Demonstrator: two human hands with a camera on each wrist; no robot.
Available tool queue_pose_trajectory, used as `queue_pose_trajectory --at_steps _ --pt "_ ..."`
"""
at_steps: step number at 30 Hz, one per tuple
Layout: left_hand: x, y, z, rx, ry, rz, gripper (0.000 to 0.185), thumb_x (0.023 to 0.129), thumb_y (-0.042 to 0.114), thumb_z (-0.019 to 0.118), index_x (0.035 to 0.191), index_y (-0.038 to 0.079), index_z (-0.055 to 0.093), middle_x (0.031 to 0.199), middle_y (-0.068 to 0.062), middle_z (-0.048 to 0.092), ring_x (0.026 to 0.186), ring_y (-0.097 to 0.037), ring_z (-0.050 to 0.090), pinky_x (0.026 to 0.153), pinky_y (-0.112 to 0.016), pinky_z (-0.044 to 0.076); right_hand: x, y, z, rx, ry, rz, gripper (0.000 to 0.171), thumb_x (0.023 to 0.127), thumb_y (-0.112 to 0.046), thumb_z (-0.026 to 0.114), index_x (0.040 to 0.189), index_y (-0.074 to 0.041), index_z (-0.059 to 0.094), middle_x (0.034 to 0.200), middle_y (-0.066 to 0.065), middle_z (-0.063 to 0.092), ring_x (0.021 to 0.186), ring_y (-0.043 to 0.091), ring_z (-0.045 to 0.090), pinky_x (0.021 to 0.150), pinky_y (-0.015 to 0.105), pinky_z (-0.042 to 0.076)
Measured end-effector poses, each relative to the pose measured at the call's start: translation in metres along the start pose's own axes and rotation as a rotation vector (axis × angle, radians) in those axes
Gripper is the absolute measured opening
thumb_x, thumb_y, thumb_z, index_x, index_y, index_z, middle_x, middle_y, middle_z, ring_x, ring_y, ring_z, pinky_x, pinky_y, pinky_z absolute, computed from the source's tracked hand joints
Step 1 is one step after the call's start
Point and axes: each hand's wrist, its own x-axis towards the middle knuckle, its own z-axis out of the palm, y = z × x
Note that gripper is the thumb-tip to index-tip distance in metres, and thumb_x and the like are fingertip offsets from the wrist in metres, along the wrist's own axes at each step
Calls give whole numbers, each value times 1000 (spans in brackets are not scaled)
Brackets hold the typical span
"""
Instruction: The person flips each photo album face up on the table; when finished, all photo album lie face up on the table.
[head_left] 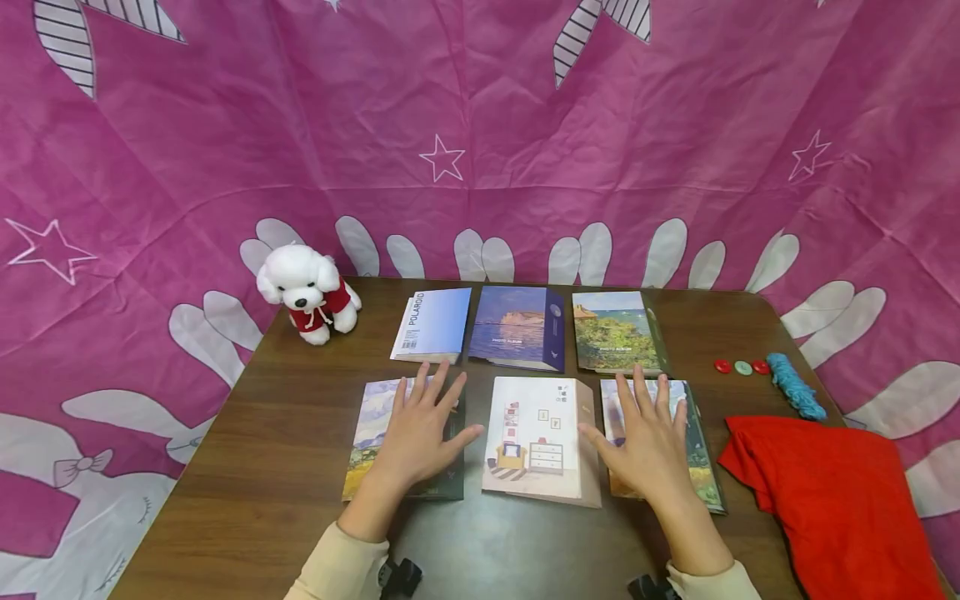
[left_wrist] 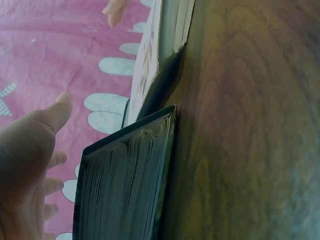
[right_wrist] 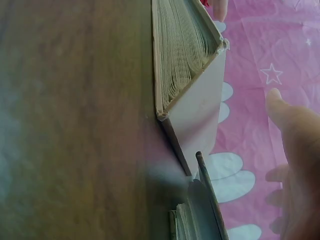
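In the head view, six albums lie in two rows at the centre of the brown table [head_left: 285, 467]. The upper-left one [head_left: 432, 324] reads "POLAROID" along its spine edge; the blue sea album [head_left: 517, 327] and the green coast album [head_left: 617, 331] beside it carry small cover lettering too fine to read. In the lower row, the left hand [head_left: 422, 429] lies flat, fingers spread, on the landscape album [head_left: 375, 433], and the right hand [head_left: 651, 437] lies flat on the painted album [head_left: 693, 442] (neither hand curls round anything); the cream room album [head_left: 540, 437] sits between them. A white toy dog [head_left: 307, 292] stands at the upper left; buttons [head_left: 742, 367], blue yarn [head_left: 795, 385] and a red cloth [head_left: 832, 492] lie at the right. The left wrist view shows the dark-covered album's page edges [left_wrist: 125, 190] at the lower left, the open palm [left_wrist: 25, 160] over it. The right wrist view shows the cream album's pages [right_wrist: 180, 50] at the top, the straight thumb [right_wrist: 287, 120] at the right.
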Motion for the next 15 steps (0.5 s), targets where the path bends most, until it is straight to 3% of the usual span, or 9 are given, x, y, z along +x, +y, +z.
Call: queue_pose_trajectory --at_steps 5,10,15 --pt "3 -1 -3 -50 26 -9 77 96 62 57 155 15 43 164 -12 29 152 -40 20 119 -65 15 3 -1 -3 63 10 -6 98 88 -60 68 158 -3 31 164 24 22 151 50 9 114 75 8" --pt "13 -8 -14 -171 111 6 72 94 52 67 149 8 51 155 -16 45 145 -42 36 117 -65 23 14 0 -15 265 56 6 83 91 -48 72 152 -1 41 152 27 43 138 51 40 107 73 30" --pt "23 -21 -20 -271 167 12 66 94 44 69 143 3 56 148 -20 52 140 -42 43 114 -62 31 27 4 -23 467 103 8 68 96 -33 70 150 0 45 144 26 54 128 46 52 102 68 40"
